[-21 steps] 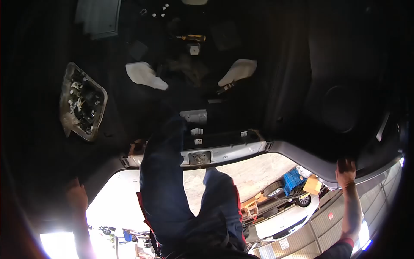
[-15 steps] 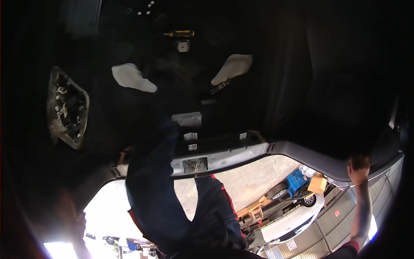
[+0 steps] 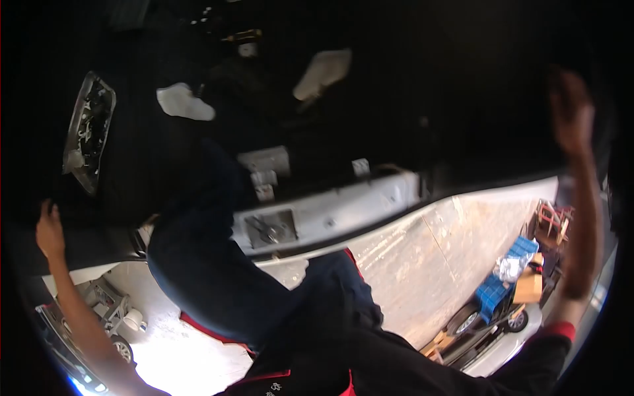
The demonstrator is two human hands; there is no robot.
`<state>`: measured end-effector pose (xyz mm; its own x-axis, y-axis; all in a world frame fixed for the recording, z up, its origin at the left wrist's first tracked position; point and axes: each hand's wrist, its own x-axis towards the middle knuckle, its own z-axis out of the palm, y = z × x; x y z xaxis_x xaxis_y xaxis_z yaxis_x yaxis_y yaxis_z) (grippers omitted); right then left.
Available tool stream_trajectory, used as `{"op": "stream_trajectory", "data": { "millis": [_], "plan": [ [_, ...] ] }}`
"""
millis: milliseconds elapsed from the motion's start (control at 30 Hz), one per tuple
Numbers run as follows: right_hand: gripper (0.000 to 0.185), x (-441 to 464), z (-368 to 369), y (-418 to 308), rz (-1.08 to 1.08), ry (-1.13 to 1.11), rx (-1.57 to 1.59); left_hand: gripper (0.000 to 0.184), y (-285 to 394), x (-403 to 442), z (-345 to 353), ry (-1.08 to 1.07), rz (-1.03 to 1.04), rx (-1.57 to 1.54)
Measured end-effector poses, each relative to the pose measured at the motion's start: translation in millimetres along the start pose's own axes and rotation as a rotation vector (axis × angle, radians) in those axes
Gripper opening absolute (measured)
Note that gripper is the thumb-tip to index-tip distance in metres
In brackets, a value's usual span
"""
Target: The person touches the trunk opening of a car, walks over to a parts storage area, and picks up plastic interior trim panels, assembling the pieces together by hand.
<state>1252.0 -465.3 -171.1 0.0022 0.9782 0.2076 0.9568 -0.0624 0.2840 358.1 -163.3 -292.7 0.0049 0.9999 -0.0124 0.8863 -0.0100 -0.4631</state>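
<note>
My left hand (image 3: 49,231) is raised at the left, fingers up, against the dark trim beside the vehicle's rear opening. At the right my right hand (image 3: 571,112) reaches up along the dark interior side, its fingers extended and a little blurred. Neither hand shows anything in it. My bent leg in dark blue trousers (image 3: 198,244) crosses the light metal sill (image 3: 343,214) of the opening, where a metal latch recess (image 3: 269,229) sits. A tail-lamp-like part (image 3: 89,135) with a clear rim lies on the dark floor, beyond my left hand.
Two pale, rounded pieces, one on the left (image 3: 185,103) and one on the right (image 3: 323,74), show on the dark floor. A yellow-and-black screwdriver (image 3: 244,36) lies farther in. Outside are concrete ground (image 3: 422,257), blue crates (image 3: 495,297), a cardboard box (image 3: 528,286) and parked vehicles.
My right hand has moved upward from the edge of the opening onto the dark interior side. My left hand, earlier blurred and lower, has come up beside the trim. The view has tilted.
</note>
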Motion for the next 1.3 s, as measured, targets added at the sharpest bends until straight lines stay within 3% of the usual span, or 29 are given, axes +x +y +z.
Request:
{"op": "stream_trajectory", "data": {
  "millis": [33,67,100,133,167,200,267,333,400,500,567,600,667,800,833,933,1000,1033,1067,1133,1200,1300],
  "plan": [
    [0.013,-23,5,-54,0.087,-0.122,0.148,0.036,22,-39,-5,0.012,0.044,-0.165],
    [0.011,-50,22,-96,-0.189,-0.149,0.111,0.037,32,-81,-2,0.044,0.068,-0.326],
    [0.016,-79,46,-145,-0.139,-0.332,0.045,0.036,32,-119,17,0.05,0.087,-0.311],
    [0.02,-128,94,-177,-0.151,-0.334,0.219,0.034,47,-171,14,0.026,0.057,-0.488],
    [0.03,-176,130,-204,-0.109,-0.19,0.486,0.032,37,-218,44,-0.006,-0.011,-0.407],
    [0.038,-214,154,-227,-0.033,-0.274,0.593,0.031,47,-268,27,-0.072,0.017,-0.312],
    [0.041,-272,198,-247,0.096,-0.125,0.613,0.031,31,-369,38,-0.034,0.015,-0.515],
    [0.043,-294,214,-253,0.093,-0.025,0.565,0.029,27,-458,22,-0.175,-0.171,-0.54],
    [0.044,-302,216,-257,0.116,0.067,0.573,0.027,14,-518,7,-0.145,-0.242,-0.643],
    [0.049,-311,229,-257,0.089,0.111,0.552,0.026,32,-509,-60,-0.005,-0.31,-0.697],
    [0.05,-312,241,-260,0.104,0.11,0.596,0.026,70,-460,-104,0.211,-0.084,-0.712],
    [0.052,-309,234,-260,0.104,0.097,0.608,0.027,104,-431,-155,0.238,0.011,-0.622],
    [0.055,-309,211,-254,0.075,0.059,0.636,0.025,162,-381,-252,0.403,0.303,-0.73],
    [0.051,-307,220,-254,0.032,0.034,0.554,0.029,247,-312,-296,0.492,0.662,-0.637],
    [0.05,-305,222,-253,0.032,0.038,0.554,0.028,268,-307,-295,0.394,0.704,-0.652],
    [0.051,-307,220,-257,0.065,-0.005,0.567,0.024,318,-317,-247,0.142,0.755,-0.652],
    [0.056,-308,225,-254,0.055,-0.007,0.572,0.024,341,-328,-170,0.142,0.74,-0.7],
    [0.055,-307,226,-256,0.067,-0.019,0.571,0.026,348,-330,-124,0.012,0.688,-0.711],
    [0.053,-307,225,-256,0.066,-0.038,0.565,0.03,350,-337,-72,0.046,0.609,-0.811],
    [0.054,-305,213,-259,0.061,-0.014,0.584,0.038,354,-350,45,-0.083,0.341,-0.792],
    [0.054,-303,218,-259,0.024,0.009,0.562,0.047,352,-372,109,0.119,0.23,-0.889],
    [0.054,-303,217,-261,0.012,-0.031,0.506,0.045,356,-387,83,0.276,0.124,-0.815]
  ]
}}
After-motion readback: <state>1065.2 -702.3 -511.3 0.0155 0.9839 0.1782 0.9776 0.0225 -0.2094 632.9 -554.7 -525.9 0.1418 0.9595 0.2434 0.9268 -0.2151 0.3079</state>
